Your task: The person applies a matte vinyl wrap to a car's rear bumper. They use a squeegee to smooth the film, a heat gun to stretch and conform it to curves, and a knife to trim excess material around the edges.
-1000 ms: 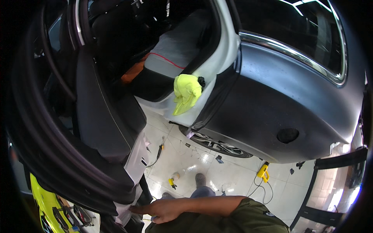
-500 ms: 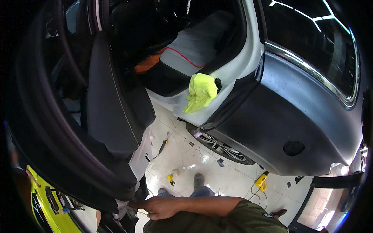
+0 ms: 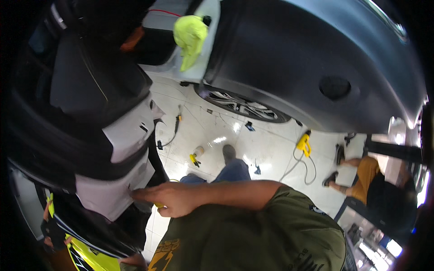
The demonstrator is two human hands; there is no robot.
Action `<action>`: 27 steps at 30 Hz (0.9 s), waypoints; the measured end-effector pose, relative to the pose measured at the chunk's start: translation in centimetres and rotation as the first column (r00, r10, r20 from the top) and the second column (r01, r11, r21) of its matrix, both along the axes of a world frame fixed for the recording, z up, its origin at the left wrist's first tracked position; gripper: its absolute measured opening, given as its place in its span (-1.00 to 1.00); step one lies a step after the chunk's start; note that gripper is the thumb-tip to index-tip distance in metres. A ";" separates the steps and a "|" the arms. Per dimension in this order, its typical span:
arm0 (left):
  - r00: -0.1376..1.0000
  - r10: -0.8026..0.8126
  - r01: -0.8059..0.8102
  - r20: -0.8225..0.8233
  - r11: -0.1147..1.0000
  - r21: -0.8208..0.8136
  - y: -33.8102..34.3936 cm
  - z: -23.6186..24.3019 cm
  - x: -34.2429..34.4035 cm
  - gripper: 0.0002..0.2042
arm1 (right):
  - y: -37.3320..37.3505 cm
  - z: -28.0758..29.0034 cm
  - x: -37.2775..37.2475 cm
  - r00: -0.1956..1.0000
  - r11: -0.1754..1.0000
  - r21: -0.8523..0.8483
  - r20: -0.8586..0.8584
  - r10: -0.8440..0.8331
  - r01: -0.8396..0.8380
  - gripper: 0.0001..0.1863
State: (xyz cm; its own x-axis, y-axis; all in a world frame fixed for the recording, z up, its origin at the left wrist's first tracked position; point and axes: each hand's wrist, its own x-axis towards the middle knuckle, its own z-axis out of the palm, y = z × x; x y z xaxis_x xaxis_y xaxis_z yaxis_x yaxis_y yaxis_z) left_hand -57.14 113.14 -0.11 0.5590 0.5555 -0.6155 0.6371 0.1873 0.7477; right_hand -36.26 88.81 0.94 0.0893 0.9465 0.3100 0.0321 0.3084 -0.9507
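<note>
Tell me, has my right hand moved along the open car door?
No. The right hand still touches the pale lower edge of the open door, same spot; only the view shifted.

Head view. Right hand (image 3: 169, 198) reaches across the body, fingertips touching the white edge of the open car door (image 3: 122, 149). Yellow-green cloth (image 3: 190, 38) hangs on the door sill; spray bottle (image 3: 195, 156) lies on the tiled floor (image 3: 266, 144) near the rear wheel (image 3: 244, 106).

Open car door (image 3: 90, 117) left; wheel (image 3: 244, 105) right of it; cloth (image 3: 190, 38) on sill above; spray bottle (image 3: 195, 156) on floor (image 3: 266, 144) between.
</note>
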 end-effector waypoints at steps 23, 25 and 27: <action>0.564 -0.707 0.716 -0.427 0.676 -0.174 3.4 -38.6 -25.6 -0.35 | -13.0 -4.4 7.4 -0.085 -0.034 -0.448 -0.093 -0.992 0.893 -0.55; 0.839 -0.490 0.378 -0.236 0.837 -0.396 -0.1 -32.7 -24.7 -0.26 | -15.9 -12.0 1.5 -0.031 -0.111 -0.466 0.177 -0.984 0.878 -0.53; 0.948 -0.190 0.061 -0.257 0.897 -0.438 0.0 -30.9 -27.8 -0.25 | -15.0 -19.0 -6.3 0.259 -0.102 -0.536 0.554 -0.791 0.838 -0.56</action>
State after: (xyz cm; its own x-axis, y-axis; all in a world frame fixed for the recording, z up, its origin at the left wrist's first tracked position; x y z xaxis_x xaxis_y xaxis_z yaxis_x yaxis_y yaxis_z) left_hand -84.90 113.16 -31.06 0.3708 0.1462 -0.9171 0.8494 0.3460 0.3985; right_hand -42.61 73.80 -18.08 0.9651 0.0199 -0.2610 -0.1906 -0.6299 -0.7529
